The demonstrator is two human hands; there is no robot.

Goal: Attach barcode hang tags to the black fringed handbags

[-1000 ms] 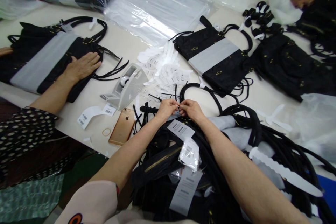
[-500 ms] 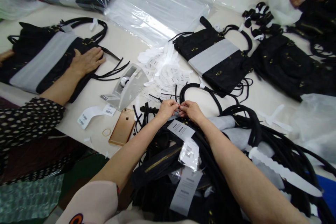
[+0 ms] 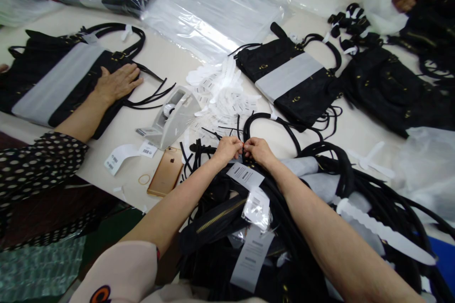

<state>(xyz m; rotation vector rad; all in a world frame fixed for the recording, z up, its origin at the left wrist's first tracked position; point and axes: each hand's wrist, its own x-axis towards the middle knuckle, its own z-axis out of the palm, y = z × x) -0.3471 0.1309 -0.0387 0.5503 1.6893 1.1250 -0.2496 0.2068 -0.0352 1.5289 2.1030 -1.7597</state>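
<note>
My left hand [image 3: 229,149] and my right hand [image 3: 259,150] meet fingertip to fingertip above a black bag [image 3: 227,227], both closed in a pinch. A tiny orange-red bit shows between them, too small to name. Just below my fingers, a printed paper tag [image 3: 245,176] lies on the bag, with a clear plastic packet [image 3: 256,208] and a grey label [image 3: 252,258] further down. A gold zipper [image 3: 220,216] runs across the bag's front. Black handles [image 3: 280,120] loop out beyond my right hand.
A tape dispenser [image 3: 170,120], a gold phone [image 3: 165,172] and a pile of white tags [image 3: 223,87] lie to the left and ahead. A co-worker's hand [image 3: 115,84] rests on another black bag [image 3: 39,57]. Clear plastic bags [image 3: 213,9] are stacked at the back.
My hands stay pinched together in nearly the same spot, with only slight finger movement. At the far left, the co-worker's other hand has drawn back toward the picture's edge.
</note>
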